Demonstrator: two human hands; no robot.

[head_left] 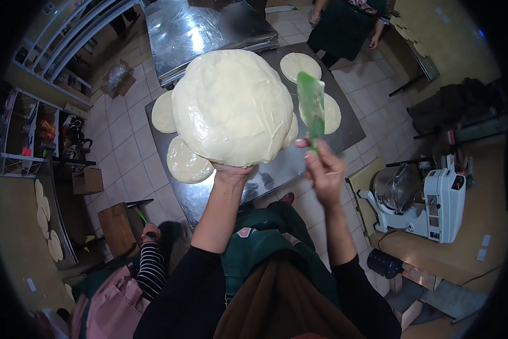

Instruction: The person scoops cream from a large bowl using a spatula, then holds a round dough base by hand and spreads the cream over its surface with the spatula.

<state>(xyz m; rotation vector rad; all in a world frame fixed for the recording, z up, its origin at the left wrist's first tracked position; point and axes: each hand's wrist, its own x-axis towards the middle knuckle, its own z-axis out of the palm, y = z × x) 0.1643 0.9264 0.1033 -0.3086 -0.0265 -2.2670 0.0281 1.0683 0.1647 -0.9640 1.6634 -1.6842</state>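
A large, pale, glossy dough round (231,107), smeared with a creamy coating, is held up above the metal table. My left hand (232,169) supports it from beneath at the near edge; most of the fingers are hidden under it. To the right, my right hand (324,168) grips a green spatula (310,101) by its handle, blade pointing up and away. White cream shows on the blade, which is apart from the large round. Flat pale discs lie on the table around it, including a shiny disc (187,161) at the near left and another disc (300,66) at the far right.
The metal table (344,116) stands in front of me, with a shiny steel surface (180,39) behind it. A white stand mixer (443,198) is at right. Co-workers stand at far right and near left; the left one's hand (150,230) holds something green over a wooden board (117,229).
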